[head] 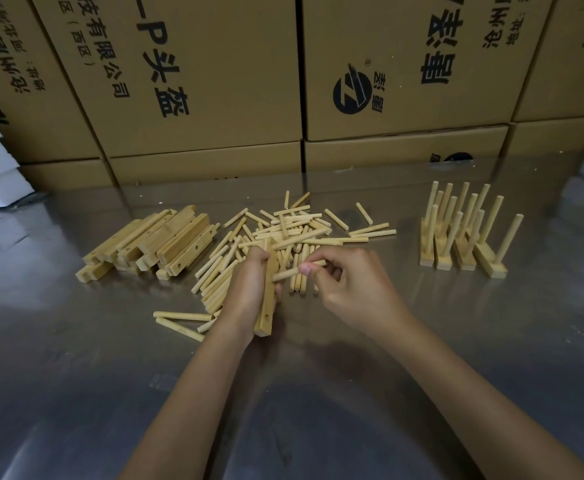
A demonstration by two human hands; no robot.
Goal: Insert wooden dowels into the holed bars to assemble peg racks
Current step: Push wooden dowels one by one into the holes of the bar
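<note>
The left hand grips a holed bar upright-tilted over the near edge of the dowel pile, one hole showing near the bar's lower end. The right hand, just right of the bar, pinches a dowel whose far tip touches the bar's side. Left of the pile lies a stack of bars; well right of it stand finished racks, on the metal table.
</note>
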